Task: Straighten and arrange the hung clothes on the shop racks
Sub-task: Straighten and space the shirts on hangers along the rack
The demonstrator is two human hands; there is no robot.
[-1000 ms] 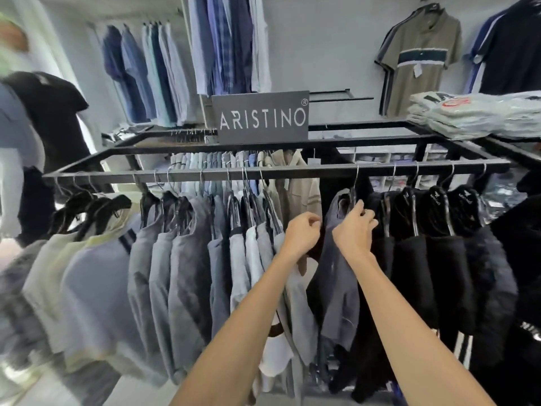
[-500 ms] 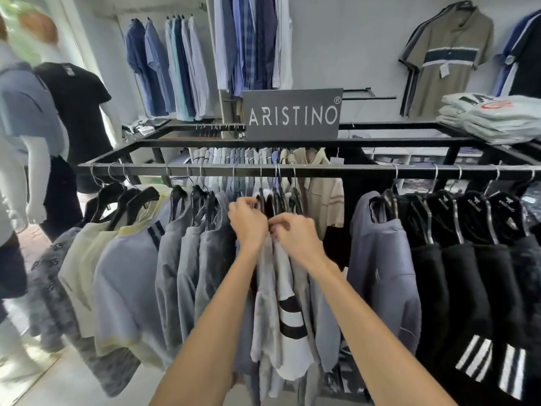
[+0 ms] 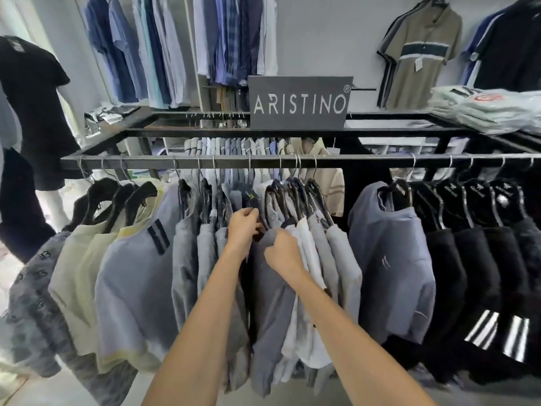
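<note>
A black metal rack rail runs across the view with shirts on black hangers. My left hand pinches the collar area of a grey shirt in the middle of the rail. My right hand grips the shoulder fabric of that same grey shirt, just below and right of the left hand. Pale grey and white shirts hang tightly packed right of it. A blue-grey shirt hangs apart further right, then several black shirts.
Pale yellow and light blue shirts hang at the rail's left end. An ARISTINO sign stands on the rack top, folded packed shirts at right. A mannequin in black stands left. Shirts hang on the back wall.
My view shifted left along the rail. Both hands left the dark shirt at the gap and moved to the packed grey shirts, then dropped lower onto one grey shirt's collar and shoulder.
</note>
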